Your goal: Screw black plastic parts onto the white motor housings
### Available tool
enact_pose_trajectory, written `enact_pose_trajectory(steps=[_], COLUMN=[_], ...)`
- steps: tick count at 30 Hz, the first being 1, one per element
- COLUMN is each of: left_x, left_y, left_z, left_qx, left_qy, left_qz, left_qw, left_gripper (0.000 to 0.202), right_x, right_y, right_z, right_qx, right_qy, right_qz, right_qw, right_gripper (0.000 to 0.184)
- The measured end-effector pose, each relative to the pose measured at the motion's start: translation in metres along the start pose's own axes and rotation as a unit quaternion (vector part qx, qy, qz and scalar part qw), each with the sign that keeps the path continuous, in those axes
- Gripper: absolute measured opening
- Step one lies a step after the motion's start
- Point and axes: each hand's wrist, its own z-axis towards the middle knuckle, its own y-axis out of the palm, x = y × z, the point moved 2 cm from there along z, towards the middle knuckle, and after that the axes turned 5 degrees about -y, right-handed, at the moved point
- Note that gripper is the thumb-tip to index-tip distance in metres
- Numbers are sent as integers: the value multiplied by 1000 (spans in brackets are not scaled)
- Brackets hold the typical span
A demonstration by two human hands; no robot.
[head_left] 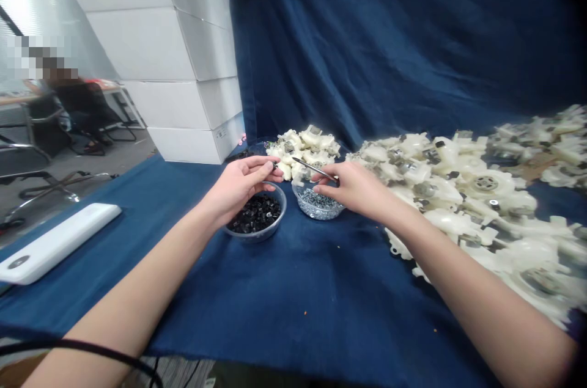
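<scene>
Right hand (353,186) is pinching slim steel tweezers (316,169) near their rear end, holding them above the metal-parts bowl (318,215) with the tips angled toward the left hand (241,183). Left thumb and fingers are coming together, possibly on a tiny part; the view is too poor to confirm. A bowl of black pieces (254,214) is sitting under the left hand, keeping both bowls within reach. White plastic parts (305,153) are heaped behind on navy cloth (275,314).
</scene>
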Motion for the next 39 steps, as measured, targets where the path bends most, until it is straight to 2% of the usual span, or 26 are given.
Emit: enact_pose_trajectory(steps=[5,8,10,16,20,26,30,34,39], left_x=[-1,0,0,-3,-4,-5,-6,-7,-5], left_y=[13,20,22,23,24,25,23,21,22], left_z=[-8,-12,-13,-14,-14,-12,-12,-12,-13], left_qx=[-51,-60,-57,-51,-48,-53,-45,-29,-54], left_qy=[-1,11,16,0,-4,-4,-11,-17,-8], left_qz=[14,40,53,62,71,79,92,97,85], left_qw=[999,997,997,997,996,995,995,995,995], left_gripper=[36,34,33,33,35,32,32,38,40], right_x=[1,2,3,5,2,0,-4,-15,-29], right_y=[8,9,9,9,10,11,7,4,10], right_z=[-13,-18,-20,-20,-20,-20,-22,-25,-28], right_qx=[45,107,123,132,116,112,111,132,139], right_qy=[26,13,2,16,18,0,-7,-29,-53], right_qz=[19,30,35,106,156,113,79,175,265], right_qw=[998,994,992,985,981,987,991,975,953], right_gripper=[14,18,18,16,17,26,19,17,19])
